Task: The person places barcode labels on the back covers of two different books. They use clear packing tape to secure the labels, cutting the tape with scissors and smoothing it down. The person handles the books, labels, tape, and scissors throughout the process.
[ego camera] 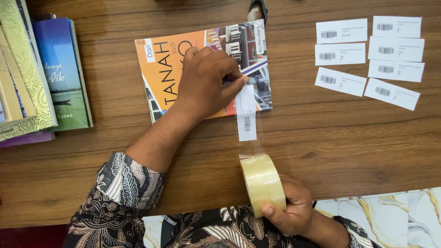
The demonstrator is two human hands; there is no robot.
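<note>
My left hand (206, 82) lies flat on an orange paperback book (170, 69) on the wooden table, its fingertips pressing the end of a clear tape strip (248, 138) onto the cover. Under that strip sits a white barcode label (246, 118), half on the book's edge and half over the table. My right hand (289, 206) grips a roll of clear packing tape (262, 183) near the table's front edge. The tape runs taut from the roll up to the book.
Several white barcode labels (370, 55) lie in two columns at the back right. A stack of books (41, 73) sits at the far left. A dark scissors handle (258, 7) pokes in at the top edge. A marbled sheet (390, 211) shows at the bottom right.
</note>
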